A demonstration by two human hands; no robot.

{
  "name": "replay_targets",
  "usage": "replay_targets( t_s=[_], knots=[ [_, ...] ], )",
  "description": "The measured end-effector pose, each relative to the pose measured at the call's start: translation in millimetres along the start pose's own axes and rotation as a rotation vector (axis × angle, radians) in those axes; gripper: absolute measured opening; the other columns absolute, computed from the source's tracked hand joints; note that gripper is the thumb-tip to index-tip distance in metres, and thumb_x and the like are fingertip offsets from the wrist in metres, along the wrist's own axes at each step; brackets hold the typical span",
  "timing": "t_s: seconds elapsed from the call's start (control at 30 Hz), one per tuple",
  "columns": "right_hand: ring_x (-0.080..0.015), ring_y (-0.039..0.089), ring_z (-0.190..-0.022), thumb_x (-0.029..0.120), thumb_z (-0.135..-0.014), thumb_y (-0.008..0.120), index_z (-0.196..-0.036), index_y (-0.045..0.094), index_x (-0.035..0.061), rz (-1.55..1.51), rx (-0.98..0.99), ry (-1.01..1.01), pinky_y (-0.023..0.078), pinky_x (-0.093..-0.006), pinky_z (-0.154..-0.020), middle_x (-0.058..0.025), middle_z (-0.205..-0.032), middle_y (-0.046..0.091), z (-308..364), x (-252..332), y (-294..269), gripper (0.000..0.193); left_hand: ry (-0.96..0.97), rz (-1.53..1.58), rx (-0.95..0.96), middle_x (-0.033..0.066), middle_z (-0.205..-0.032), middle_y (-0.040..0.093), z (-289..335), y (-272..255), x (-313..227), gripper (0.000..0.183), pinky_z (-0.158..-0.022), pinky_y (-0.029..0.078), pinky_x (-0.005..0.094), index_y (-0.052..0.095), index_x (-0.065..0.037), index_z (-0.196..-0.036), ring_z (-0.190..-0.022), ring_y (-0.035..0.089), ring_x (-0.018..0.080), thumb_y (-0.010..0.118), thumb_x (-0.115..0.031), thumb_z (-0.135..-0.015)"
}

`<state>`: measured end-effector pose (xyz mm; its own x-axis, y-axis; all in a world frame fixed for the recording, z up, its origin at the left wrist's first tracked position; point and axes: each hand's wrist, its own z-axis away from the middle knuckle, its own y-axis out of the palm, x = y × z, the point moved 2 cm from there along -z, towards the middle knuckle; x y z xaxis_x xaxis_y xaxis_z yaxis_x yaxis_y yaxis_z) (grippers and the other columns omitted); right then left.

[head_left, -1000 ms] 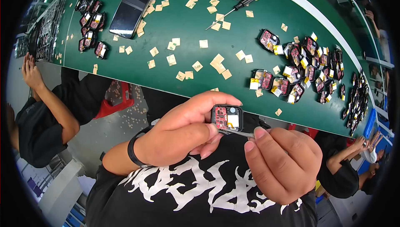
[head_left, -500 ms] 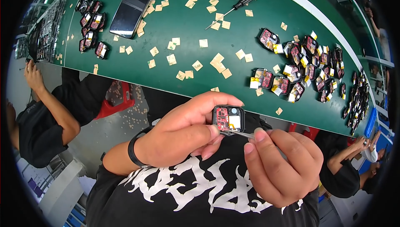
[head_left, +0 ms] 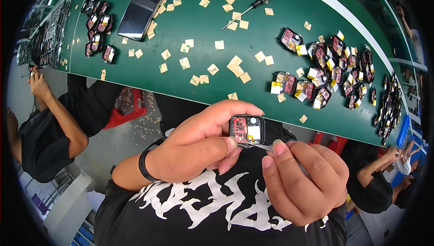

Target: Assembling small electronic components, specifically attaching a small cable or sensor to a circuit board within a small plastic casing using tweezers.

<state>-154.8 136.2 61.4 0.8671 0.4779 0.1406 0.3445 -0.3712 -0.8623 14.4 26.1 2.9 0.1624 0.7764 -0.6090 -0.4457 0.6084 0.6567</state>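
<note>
My left hand (head_left: 194,144) is closed around a small black device housing (head_left: 263,131), held over my lap in front of the table edge. Inside the housing sit a red circuit board (head_left: 240,127) and a white battery (head_left: 254,132) with a bit of yellow tape at its lower corner. Thumb and index finger of my right hand (head_left: 307,178) pinch a pair of thin metal tweezers (head_left: 262,146). The tweezers' tip reaches the housing's lower edge, close to my left thumb; whether it grips anything there is too small to tell.
Open housings with red boards and batteries (head_left: 318,76) cluster on the green table (head_left: 190,110) at right, others (head_left: 100,27) at left. Between them are scattered tan adhesive squares (head_left: 235,66), a screwdriver (head_left: 253,7) and a dark flat-screen device (head_left: 147,6). Co-workers (head_left: 49,128) sit at both sides.
Both hands stay almost where they were, with the tweezers' tip still at the housing's lower edge. My right hand has shifted very slightly left. The co-worker's hand at far left has moved a little.
</note>
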Motion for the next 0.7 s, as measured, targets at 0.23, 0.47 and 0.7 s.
replay_targets(
  t_s=[0.23,0.47,0.7],
  knots=[
    [-0.0226,0.064,-0.067,0.0,-0.064,0.078,-0.086,0.071,-0.001,-0.056,0.007,0.028,0.046,-0.0287,-0.046,-0.0141,-0.084,0.07,1.1,-0.6,0.2,0.023,0.045,-0.075,0.01,0.0087,-0.103,0.056,1.8,1.7,0.1,0.057,-0.055,0.042,0.0234,0.034,0.003,-0.148,-0.065,0.056,0.011,0.047,-0.005,-0.093],
    [-0.0224,0.064,-0.064,0.001,-0.064,0.077,-0.085,0.071,-0.0006,-0.025,0.022,-0.009,0.044,-0.0283,-0.045,-0.0138,-0.082,0.07,-1.6,0.6,-2.5,0.022,0.065,-0.121,0.004,0.009,-0.105,0.057,5.1,1.7,0.8,0.059,-0.057,0.043,0.0236,0.035,0.003,-0.148,-0.065,0.055,0.0106,0.045,0.0,-0.09],
    [-0.0225,0.064,-0.066,0.002,-0.065,0.077,-0.085,0.071,-0.0002,-0.064,0.053,0.029,0.044,-0.0285,-0.046,-0.0136,-0.084,0.07,-2.7,2.6,-5.0,0.021,0.069,-0.142,0.022,0.0086,-0.104,0.057,3.7,1.2,0.3,0.058,-0.056,0.042,0.0236,0.035,0.004,-0.148,-0.064,0.055,0.0105,0.047,-0.002,-0.091]
  ],
)
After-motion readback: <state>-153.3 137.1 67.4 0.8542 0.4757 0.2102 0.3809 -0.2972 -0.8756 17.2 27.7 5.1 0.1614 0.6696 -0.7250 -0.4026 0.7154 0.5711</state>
